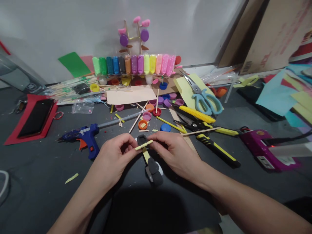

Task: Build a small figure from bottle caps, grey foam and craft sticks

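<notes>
Between my hands is a small craft piece of dark grey lumps (153, 165) and a pale yellow strip running lengthwise. A short pale yellow paper strip (144, 145) lies crosswise over its far end, by a dark grey ring-like part (142, 139). My left hand (117, 154) is closed, thumb and fingers pinching at the left end of the crosswise strip. From the other side, my right hand (174, 154) pinches near its right end; its fingertips are partly hidden. A grey-white piece (159, 169) shows beneath the near end of the craft piece.
A blue glue gun (89, 136) lies left, a phone (36, 117) beyond it. Bottle caps (165, 127), sticks and scraps spread ahead. Scissors (203, 97), a yellow cutter (197, 113) and a purple device (265, 152) are right. Coloured clay packs (134, 65) line the back.
</notes>
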A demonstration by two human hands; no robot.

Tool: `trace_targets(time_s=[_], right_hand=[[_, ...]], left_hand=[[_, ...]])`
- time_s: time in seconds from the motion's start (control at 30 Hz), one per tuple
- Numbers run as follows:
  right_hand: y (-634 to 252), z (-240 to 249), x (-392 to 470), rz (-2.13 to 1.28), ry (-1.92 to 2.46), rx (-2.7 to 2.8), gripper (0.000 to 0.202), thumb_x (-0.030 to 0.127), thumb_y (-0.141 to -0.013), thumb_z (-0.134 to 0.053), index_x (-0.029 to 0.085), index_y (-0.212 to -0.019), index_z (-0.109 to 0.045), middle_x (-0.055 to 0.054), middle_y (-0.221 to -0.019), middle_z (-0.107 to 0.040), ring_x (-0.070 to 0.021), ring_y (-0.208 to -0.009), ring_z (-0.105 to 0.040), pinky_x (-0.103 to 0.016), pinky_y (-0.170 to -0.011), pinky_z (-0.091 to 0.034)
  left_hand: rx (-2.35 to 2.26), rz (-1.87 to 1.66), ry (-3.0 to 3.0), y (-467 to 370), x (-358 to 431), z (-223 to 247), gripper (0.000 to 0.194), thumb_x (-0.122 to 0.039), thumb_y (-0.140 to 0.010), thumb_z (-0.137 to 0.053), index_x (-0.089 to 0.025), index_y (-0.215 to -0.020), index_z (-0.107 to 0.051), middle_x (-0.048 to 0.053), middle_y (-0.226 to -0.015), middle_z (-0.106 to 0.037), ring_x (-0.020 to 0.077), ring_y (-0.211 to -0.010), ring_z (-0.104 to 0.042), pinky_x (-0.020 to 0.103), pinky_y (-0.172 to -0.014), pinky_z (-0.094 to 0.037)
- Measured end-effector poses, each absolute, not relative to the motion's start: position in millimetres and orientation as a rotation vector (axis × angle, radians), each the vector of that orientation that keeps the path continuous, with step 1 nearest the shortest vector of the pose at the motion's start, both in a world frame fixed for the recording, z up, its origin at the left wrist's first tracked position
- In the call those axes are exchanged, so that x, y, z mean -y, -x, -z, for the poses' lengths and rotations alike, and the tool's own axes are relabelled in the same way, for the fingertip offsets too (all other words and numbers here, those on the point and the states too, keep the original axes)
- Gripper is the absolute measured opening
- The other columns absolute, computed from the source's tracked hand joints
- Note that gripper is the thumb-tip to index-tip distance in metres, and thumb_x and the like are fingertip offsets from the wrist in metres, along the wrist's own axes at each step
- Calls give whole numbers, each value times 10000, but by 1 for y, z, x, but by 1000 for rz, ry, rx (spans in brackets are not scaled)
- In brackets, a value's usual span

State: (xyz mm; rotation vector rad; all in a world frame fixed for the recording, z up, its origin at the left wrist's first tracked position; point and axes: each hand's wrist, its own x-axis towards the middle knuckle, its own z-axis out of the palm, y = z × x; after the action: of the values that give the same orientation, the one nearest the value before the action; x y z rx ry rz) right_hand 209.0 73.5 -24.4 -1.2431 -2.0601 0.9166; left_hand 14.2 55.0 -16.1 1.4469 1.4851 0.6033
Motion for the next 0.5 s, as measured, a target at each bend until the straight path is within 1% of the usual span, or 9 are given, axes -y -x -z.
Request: trace_targets(time_s=[0.07,0.13,0.27,0.33,0.4,0.5], right_hand=[[-209,25,-73,-929,1239,2062,171,74,-921,-596,180,-914,-730,-11,-872,-749,-148,-762,-667,-228,-680,-440],[-209,25,-73,-931,1245,2068,164,80,-921,-600,182,-928,-728,-5,-855,-743,-146,-755,-662,-232,-682,-441],[-211,26,-73,-904,1294,2049,111,122,-916,-626,183,-925,-718,0,-831,-730,-144,-742,-656,-234,-665,-441],[-211,26,-73,-895,1272,2032,104,114,-912,-629,177,-915,-712,5,-831,-723,-134,-736,-650,-227,-672,-447],[-211,27,-72,-884,1232,2039,116,93,-909,-625,168,-900,-713,7,-818,-715,-125,-731,-644,-218,-675,-447],[-211,27,-71,-869,1206,2074,135,74,-912,-617,158,-907,-724,-2,-818,-714,-125,-740,-644,-209,-669,-443]], left_hand=[[-1488,-626,-1414,-13,-55,17,219,-365,-815,-700,-207,-771,-555,-60,-671,-489,116,-615,-456,233,-564,-345],[-1476,-660,-1388,-11,-56,18,222,-301,-776,-740,-219,-862,-553,-60,-733,-507,117,-650,-479,234,-595,-380],[-1446,-687,-1450,-9,-58,21,431,-232,-775,-734,-264,-1168,-560,-25,-883,-554,147,-761,-533,279,-704,-447],[-1426,-685,-1499,-9,-59,22,513,-219,-786,-721,-286,-1268,-560,-10,-915,-557,163,-804,-543,296,-734,-446],[-1377,-678,-1476,-9,-61,23,523,-211,-785,-723,-291,-1282,-583,-16,-887,-541,158,-786,-525,286,-716,-429],[-1298,-669,-1375,-10,-64,25,474,-221,-773,-746,-257,-1229,-624,-42,-802,-498,134,-720,-474,262,-679,-397]])
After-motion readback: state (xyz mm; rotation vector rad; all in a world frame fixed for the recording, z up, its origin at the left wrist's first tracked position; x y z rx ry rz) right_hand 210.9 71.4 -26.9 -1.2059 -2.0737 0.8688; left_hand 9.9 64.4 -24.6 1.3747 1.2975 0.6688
